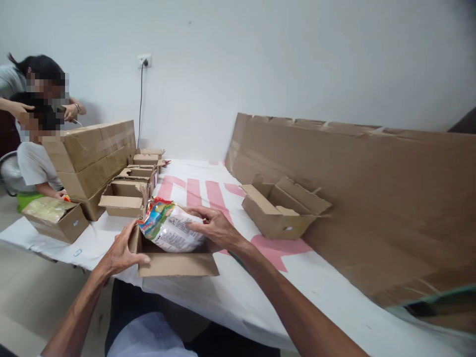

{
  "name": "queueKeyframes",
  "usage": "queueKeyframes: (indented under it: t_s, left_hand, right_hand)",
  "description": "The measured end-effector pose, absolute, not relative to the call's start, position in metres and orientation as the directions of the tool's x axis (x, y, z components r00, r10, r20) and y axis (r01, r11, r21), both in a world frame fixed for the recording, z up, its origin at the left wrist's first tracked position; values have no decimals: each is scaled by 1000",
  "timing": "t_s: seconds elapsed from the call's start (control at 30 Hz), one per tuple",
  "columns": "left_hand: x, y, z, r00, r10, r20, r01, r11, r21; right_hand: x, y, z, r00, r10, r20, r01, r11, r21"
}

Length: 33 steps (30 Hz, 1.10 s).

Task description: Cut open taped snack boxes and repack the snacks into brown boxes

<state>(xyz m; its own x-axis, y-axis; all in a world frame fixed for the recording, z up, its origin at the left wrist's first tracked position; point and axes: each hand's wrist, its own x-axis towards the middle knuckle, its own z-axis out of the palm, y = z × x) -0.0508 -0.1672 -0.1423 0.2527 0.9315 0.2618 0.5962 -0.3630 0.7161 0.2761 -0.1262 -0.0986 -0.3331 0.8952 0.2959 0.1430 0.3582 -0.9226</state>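
Observation:
An open cardboard box (pixel 178 265) stands at the near edge of the table. My left hand (pixel 121 250) grips its left side, the thumb lying over the front flap and the fingers against the side wall. In the mouth of this box, tilted, is a shiny plastic packet (pixel 176 230) with a colourful end and a white panel of small print. My right hand (pixel 213 228) holds the packet's right end, fingers closed on it. The bottom of the box is hidden by the packet and the flap.
An open cardboard box (pixel 282 208) stands right of centre, before a tall cardboard sheet (pixel 353 198). Several open boxes (pixel 124 196) line the left, beside stacked sealed boxes (pixel 92 153). A taped box (pixel 61 223) sits at the left edge, near two people (pixel 35 158).

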Motion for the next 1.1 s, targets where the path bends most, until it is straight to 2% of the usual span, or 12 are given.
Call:
queueKeyframes:
  t_s: [0.17,0.33,0.47,0.57,0.67,0.77,0.83,0.93,1.0,1.07,1.1]
  left_hand:
    - [-38,-161,-98,152,917,369,496,-394,774]
    - [-18,-147,-76,87,929,360,200,-370,907]
    - [-8,-140,-70,-11,911,413,45,-412,910]
    - [-3,-140,-61,-114,869,481,57,-478,876]
    - [4,-142,-51,-236,814,531,145,-511,847]
    - [19,-144,-47,-325,757,567,231,-517,824]
    - [34,-147,-49,-304,761,574,254,-516,818]
    - [59,-158,-51,-160,815,556,255,-510,821]
    - [70,-164,-49,11,841,541,223,-529,819]
    - [71,-164,-44,191,833,518,148,-547,824]
    - [68,-160,-42,227,823,520,118,-553,825]
  right_hand:
    - [270,-118,-100,-285,909,303,27,324,-946]
    - [263,-115,-103,-303,893,334,-81,325,-942]
    - [268,-109,-108,-305,891,336,-102,320,-942]
    - [271,-107,-112,-171,909,381,60,395,-917]
    - [261,-119,-119,28,831,555,367,508,-779]
    - [233,-139,-129,-18,716,698,508,608,-610]
    - [210,-149,-136,-50,678,733,525,642,-558]
    - [191,-149,-142,11,650,760,463,670,-579]
    - [192,-142,-140,84,676,732,325,676,-661]
    - [202,-135,-136,125,772,623,121,612,-782]
    - [208,-132,-133,123,826,549,21,551,-834]
